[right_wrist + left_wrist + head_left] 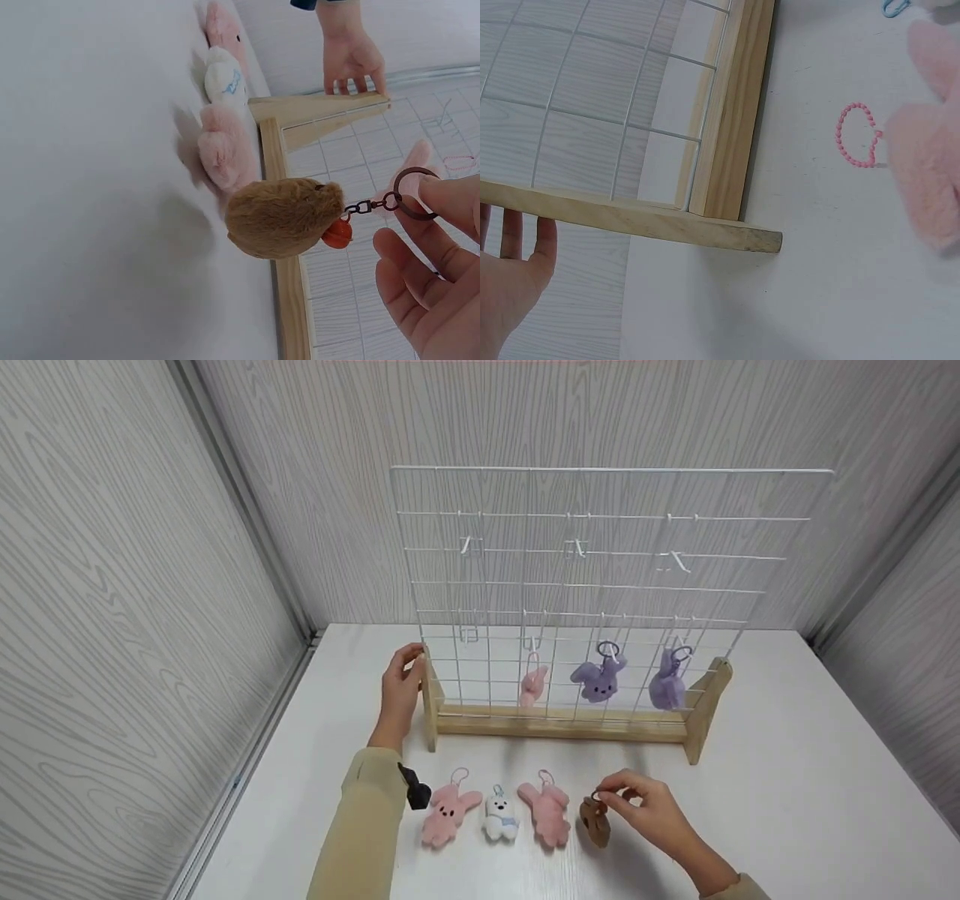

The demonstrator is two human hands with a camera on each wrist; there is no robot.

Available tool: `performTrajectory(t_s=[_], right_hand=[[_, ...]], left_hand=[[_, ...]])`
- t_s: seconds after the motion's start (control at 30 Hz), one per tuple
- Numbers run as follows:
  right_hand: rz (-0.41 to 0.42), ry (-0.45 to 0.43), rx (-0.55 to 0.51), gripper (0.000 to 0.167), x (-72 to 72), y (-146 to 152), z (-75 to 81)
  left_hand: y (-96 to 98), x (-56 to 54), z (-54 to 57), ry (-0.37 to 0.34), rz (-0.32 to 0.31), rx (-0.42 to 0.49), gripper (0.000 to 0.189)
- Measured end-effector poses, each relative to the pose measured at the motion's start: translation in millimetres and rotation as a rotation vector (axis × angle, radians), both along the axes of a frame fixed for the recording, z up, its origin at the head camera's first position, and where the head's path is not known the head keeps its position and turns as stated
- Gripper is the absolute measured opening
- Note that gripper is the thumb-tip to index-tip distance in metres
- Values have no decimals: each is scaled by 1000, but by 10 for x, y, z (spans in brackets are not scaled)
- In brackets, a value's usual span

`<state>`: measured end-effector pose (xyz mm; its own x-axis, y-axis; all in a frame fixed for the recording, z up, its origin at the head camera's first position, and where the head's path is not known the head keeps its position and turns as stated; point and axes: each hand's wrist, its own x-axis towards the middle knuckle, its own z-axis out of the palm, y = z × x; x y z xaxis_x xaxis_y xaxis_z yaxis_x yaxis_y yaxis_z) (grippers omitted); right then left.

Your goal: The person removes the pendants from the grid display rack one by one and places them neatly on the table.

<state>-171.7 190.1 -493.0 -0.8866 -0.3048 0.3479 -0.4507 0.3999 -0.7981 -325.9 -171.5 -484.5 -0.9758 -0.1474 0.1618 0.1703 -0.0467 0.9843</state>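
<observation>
Two digits of the right hand [645, 808], thumb and forefinger, pinch a dark, round metal key ring [397, 187]; a brown, furry plush animal [277, 219] with an orange-red bell [337, 233] hangs just below them. The left hand [400, 686] has its fingers slightly bent, resting against an upright, pale wooden end support [433, 701]. Left of the right fingers lie a pink, long-eared plush rabbit [550, 814], a white plush bear [500, 826] and another pink rabbit [448, 814]. Beyond the right fingers, a white wire grid [600, 470] bears one pink and two purple plush charms [598, 684].
</observation>
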Motion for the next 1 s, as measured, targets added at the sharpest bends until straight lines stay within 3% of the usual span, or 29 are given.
performTrajectory(t_s=[0.23,0.47,0.73,1.0], right_hand=[[63,-7,5,6,47,52,-76],[133,-91,1,5,79,76,-156],[60,-151,29,4,-87,174,-473],[26,-156,27,7,-216,224,-554]], left_hand=[[0,-15,-23,20,18,-25,33],[11,-11,-40,12,36,-39,33],[-2,-17,-63,10,34,-28,32],[2,-19,-50,10,31,-20,32]])
